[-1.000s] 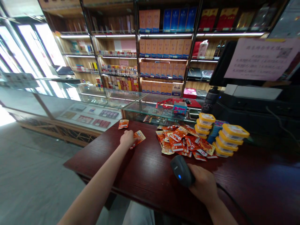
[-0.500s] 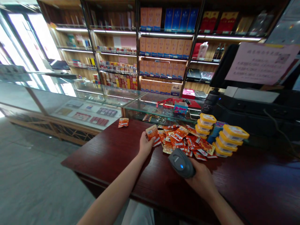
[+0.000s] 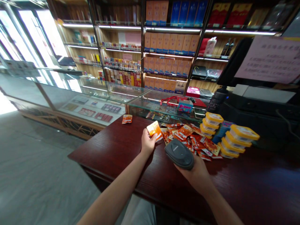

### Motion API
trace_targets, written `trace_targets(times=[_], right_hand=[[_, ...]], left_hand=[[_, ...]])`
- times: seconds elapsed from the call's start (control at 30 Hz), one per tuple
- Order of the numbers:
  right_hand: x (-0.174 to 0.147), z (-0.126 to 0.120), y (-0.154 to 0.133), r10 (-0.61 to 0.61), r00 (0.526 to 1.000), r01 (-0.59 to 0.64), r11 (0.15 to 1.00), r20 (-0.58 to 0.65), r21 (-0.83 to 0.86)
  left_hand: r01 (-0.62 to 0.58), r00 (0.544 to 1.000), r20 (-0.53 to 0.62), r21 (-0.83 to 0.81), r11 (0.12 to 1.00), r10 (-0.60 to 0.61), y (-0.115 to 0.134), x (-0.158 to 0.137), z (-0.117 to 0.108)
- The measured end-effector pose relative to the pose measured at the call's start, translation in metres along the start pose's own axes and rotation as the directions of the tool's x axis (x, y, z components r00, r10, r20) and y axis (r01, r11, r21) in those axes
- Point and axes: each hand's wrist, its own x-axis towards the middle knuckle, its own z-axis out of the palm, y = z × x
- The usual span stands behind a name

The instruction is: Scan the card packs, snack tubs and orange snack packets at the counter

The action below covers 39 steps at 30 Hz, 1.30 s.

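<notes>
In the head view, a dark reddish-brown wooden counter [image 3: 105, 153] was seen from above, with two bare forearms stretched over it from the bottom edge. A small orange and cream packet [image 3: 155, 129] was gripped between the thumb and fingers of the left hand [image 3: 147, 145], tilted up and brightly lit, just left of a pile of similar packets [image 3: 184, 132]. Whether the pile was touched by it could not be told. A dark grey handheld scanner [image 3: 179, 153] was grasped in the right hand [image 3: 196, 175], its rounded head pointed away and to the left, toward the held packet; the near edge of the pile was partly hidden by it. One single packet [image 3: 127, 119] was laid well apart, near the far left edge of the counter. To the right of the pile, yellow-lidded tubs were stacked in a farther column [image 3: 211, 124] and a nearer column [image 3: 239, 139]. Beyond, a glass display case [image 3: 103, 90] and lit shelves of boxes [image 3: 171, 43] were seen, and at right a pink printed sheet [image 3: 272, 61] was fixed to a dark screen.
</notes>
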Motion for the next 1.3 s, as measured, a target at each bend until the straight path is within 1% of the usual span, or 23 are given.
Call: trace_targets(times=[0.07, 0.23, 0.3, 0.33, 0.37, 0.43, 0.47, 0.53, 0.6, 0.67, 0.77, 0.87, 0.93, 1.0, 1.07, 1.13, 1.2, 1.23, 1.3], right_hand=[[-0.001, -0.001, -0.001, -0.018, 1.0, 0.018, 1.0, -0.002, -0.021], [-0.002, -0.001, 0.002, -0.048, 0.999, 0.048, 0.999, -0.008, -0.002], [-0.005, -0.005, 0.009, -0.053, 0.999, 0.053, 0.996, -0.001, -0.07], [-0.007, -0.007, 0.014, -0.056, 0.998, 0.056, 0.988, 0.002, -0.142], [-0.009, -0.01, 0.02, -0.06, 0.998, 0.058, 0.97, -0.001, -0.236], [-0.014, -0.016, 0.034, -0.084, 0.996, 0.071, 0.896, -0.01, -0.439], [-0.017, -0.018, 0.042, -0.134, 0.991, 0.109, 0.854, -0.014, -0.509], [-0.023, -0.021, 0.057, -0.246, 0.969, 0.189, 0.783, -0.015, -0.592], [-0.028, -0.022, 0.07, -0.319, 0.948, 0.236, 0.741, -0.02, -0.628], [-0.031, -0.021, 0.079, -0.362, 0.932, 0.265, 0.714, -0.019, -0.648], [-0.032, -0.023, 0.085, -0.403, 0.915, 0.294, 0.699, -0.02, -0.652], [-0.031, -0.027, 0.087, -0.452, 0.892, 0.359, 0.675, 0.023, -0.645], [-0.031, -0.03, 0.088, -0.466, 0.884, 0.383, 0.665, 0.045, -0.641], [-0.03, -0.032, 0.088, -0.464, 0.885, 0.375, 0.669, 0.034, -0.641], [-0.031, -0.032, 0.089, -0.461, 0.887, 0.363, 0.675, 0.017, -0.643], [-0.031, -0.033, 0.09, -0.451, 0.892, 0.349, 0.68, 0.007, -0.644], [-0.031, -0.033, 0.091, -0.436, 0.9, 0.337, 0.687, 0.007, -0.643], [-0.031, -0.033, 0.091, -0.426, 0.905, 0.331, 0.692, 0.008, -0.642], [-0.032, -0.032, 0.09, -0.413, 0.911, 0.327, 0.703, 0.012, -0.632]], left_hand=[[-0.012, 1.0, 0.004, 0.02, 1.0, 0.011, 0.001, 0.0, -0.001], [0.04, 0.999, 0.015, -0.014, 0.999, -0.04, 0.0, 0.0, 0.0], [0.039, 0.999, 0.011, -0.027, 0.999, -0.039, 0.0, 0.0, 0.0], [0.037, 0.999, 0.008, -0.037, 0.999, -0.037, 0.0, 0.001, 0.001], [0.037, 0.999, 0.004, -0.051, 0.998, -0.036, 0.0, 0.001, 0.001], [0.036, 0.999, -0.007, -0.08, 0.996, -0.036, 0.0, 0.003, 0.0], [0.036, 0.999, -0.014, -0.087, 0.996, -0.037, -0.001, 0.003, 0.0], [0.041, 0.999, -0.023, -0.082, 0.996, -0.043, -0.002, 0.005, 0.0], [0.061, 0.998, -0.023, -0.068, 0.996, -0.063, -0.004, 0.006, -0.002], [0.096, 0.995, -0.03, -0.065, 0.993, -0.098, -0.008, 0.007, -0.004], [0.166, 0.985, -0.034, -0.089, 0.982, -0.17, -0.013, 0.009, -0.005], [0.205, 0.979, 0.012, -0.085, 0.975, -0.205, -0.016, 0.016, -0.001], [0.21, 0.977, 0.039, -0.048, 0.976, -0.209, -0.014, 0.022, 0.007], [0.204, 0.978, 0.056, 0.0, 0.979, -0.203, -0.011, 0.028, 0.018], [0.164, 0.981, 0.093, 0.066, 0.984, -0.17, -0.007, 0.033, 0.032], [0.095, 0.978, 0.171, 0.156, 0.983, -0.122, -0.004, 0.034, 0.043], [0.035, 0.964, 0.247, 0.264, 0.964, -0.102, -0.002, 0.032, 0.05], [0.015, 0.96, 0.26, 0.325, 0.946, -0.104, -0.002, 0.03, 0.052], [-0.011, 0.967, 0.23, 0.457, 0.89, -0.106, -0.001, 0.026, 0.051]])
